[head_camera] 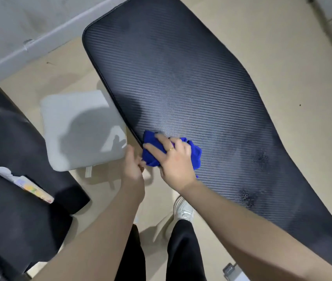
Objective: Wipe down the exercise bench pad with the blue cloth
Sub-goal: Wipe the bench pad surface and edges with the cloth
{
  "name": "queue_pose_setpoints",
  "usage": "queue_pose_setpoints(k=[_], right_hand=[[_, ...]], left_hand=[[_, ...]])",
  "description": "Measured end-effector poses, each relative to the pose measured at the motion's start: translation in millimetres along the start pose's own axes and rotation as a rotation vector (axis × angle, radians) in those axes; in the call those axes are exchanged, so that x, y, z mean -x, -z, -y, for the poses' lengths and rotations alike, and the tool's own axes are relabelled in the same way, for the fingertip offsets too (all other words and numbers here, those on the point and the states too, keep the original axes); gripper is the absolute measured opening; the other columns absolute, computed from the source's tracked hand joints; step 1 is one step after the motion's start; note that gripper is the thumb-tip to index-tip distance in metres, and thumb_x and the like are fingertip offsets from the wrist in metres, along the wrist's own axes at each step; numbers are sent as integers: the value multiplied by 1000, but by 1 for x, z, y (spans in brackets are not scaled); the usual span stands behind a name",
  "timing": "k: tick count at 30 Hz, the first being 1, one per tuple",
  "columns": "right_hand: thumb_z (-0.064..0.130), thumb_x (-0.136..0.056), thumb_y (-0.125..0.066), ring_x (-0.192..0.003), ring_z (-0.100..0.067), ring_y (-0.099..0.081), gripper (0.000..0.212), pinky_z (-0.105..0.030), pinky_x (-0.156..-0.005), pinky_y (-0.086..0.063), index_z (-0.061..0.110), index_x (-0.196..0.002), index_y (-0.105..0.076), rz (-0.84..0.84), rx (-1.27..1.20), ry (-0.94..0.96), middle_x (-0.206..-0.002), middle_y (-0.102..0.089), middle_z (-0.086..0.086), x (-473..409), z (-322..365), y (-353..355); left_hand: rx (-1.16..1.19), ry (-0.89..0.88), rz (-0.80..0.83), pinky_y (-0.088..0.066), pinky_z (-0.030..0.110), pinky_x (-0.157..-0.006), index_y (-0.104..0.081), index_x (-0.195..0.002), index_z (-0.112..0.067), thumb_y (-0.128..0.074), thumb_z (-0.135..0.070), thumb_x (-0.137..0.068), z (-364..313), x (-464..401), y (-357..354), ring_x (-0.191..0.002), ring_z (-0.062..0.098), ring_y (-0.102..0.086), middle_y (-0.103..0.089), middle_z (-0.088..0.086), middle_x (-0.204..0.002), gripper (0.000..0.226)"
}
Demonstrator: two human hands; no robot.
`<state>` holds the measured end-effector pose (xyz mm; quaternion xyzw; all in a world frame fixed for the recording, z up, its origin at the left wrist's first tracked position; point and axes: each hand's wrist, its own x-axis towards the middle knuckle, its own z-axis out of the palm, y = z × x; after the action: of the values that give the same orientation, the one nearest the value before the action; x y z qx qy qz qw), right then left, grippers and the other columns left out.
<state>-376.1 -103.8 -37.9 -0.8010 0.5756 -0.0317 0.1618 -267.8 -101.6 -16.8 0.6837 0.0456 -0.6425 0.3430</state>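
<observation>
The black ribbed bench pad (pixel 181 78) runs from the top centre down to the lower right, with wet droplet patches near its lower part. A bunched blue cloth (pixel 195 157) lies on the pad's left edge. My right hand (pixel 173 159), wearing a ring, presses flat on the cloth with fingers spread. Beside the pad's edge, just left of the cloth, my left hand (pixel 133 169) has its fingers curled at the cloth's lower corner; whether it grips the cloth or the pad's edge is unclear.
A grey cushion (pixel 80 128) lies on the beige floor left of the pad. Black padded equipment (pixel 9 159) fills the left side. My legs and a white shoe (pixel 183 209) stand below. A wall and pipe run across the top left.
</observation>
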Motion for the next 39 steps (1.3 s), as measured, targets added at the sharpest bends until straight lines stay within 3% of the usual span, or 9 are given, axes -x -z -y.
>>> queue_pose_setpoints(k=[4, 10, 12, 17, 20, 26, 34, 36, 39], right_hand=[[12, -73, -46, -94, -30, -51, 54, -38, -77, -37, 38, -120, -55, 71, 139, 174, -128, -56, -1, -10, -20, 15], [6, -75, -49, -106, -36, -44, 55, -46, -90, -31, 34, -122, -55, -58, 15, -323, -137, -46, -6, -39, -38, 25], [11, -74, -48, -100, -35, -47, 52, -46, -86, -36, 34, -120, -56, -68, 98, -185, -133, -50, -7, -16, -25, 13], [11, -73, -58, -101, -29, -40, 59, -42, -83, -30, 39, -123, -47, 16, 261, 185, -132, -52, -1, 56, -19, -2], [9, -76, -36, -102, -29, -44, 60, -40, -80, -36, 39, -126, -46, 86, 342, 370, -132, -54, -2, 54, -48, 14], [15, -75, -37, -95, -37, -54, 56, -47, -82, -43, 34, -126, -50, -19, 227, -232, -132, -53, -11, 28, -76, 34], [15, -72, -34, -102, -27, -42, 61, -41, -84, -38, 41, -127, -38, 112, 180, 167, -137, -40, 2, 97, -66, 16], [16, -69, -32, -100, -30, -48, 62, -43, -80, -43, 41, -125, -41, 117, 153, 138, -134, -49, 0, 80, -81, 26], [9, -71, -42, -106, -37, -50, 63, -48, -85, -39, 36, -128, -46, 15, 84, -183, -136, -49, -8, 57, -108, 39]], left_hand=[[-166, -8, 112, -36, 31, -85, -46, -137, -26, -18, -54, -97, -9, -4, 5, -126, 14, -49, -53, -4, -138, 56], [-154, -67, 76, -36, 26, -86, -44, -138, -19, -23, -42, -100, 0, -11, 3, -106, 19, -59, -55, 5, -130, 49], [-39, 22, 59, -37, 27, -88, -47, -136, -19, -25, -45, -98, 6, -8, 5, -94, 15, -60, -55, 8, -122, 51], [73, 150, 126, -44, 36, -100, -55, -120, -17, -30, -46, -97, 19, 15, 6, -117, 23, -56, -57, 8, -120, 44], [13, 137, 116, -39, 31, -105, -53, -101, -22, -33, -40, -98, 21, 24, 0, -116, 23, -56, -57, 11, -115, 27], [-136, 86, 23, -34, 28, -99, -43, -125, -27, -33, -37, -97, 38, 18, -6, -105, 17, -54, -60, 9, -114, 32], [-39, 262, 137, -45, 32, -101, -56, -122, -13, -30, -45, -98, 75, 36, -30, -101, 20, -63, -64, 14, -120, 47], [-40, 262, 82, -41, 26, -97, -49, -130, -15, -33, -44, -98, 77, 36, -34, -108, 21, -59, -59, 15, -124, 46], [-109, 224, 2, -38, 28, -96, -49, -120, -23, -37, -38, -97, 84, 34, -44, -114, 20, -55, -57, 6, -123, 30]])
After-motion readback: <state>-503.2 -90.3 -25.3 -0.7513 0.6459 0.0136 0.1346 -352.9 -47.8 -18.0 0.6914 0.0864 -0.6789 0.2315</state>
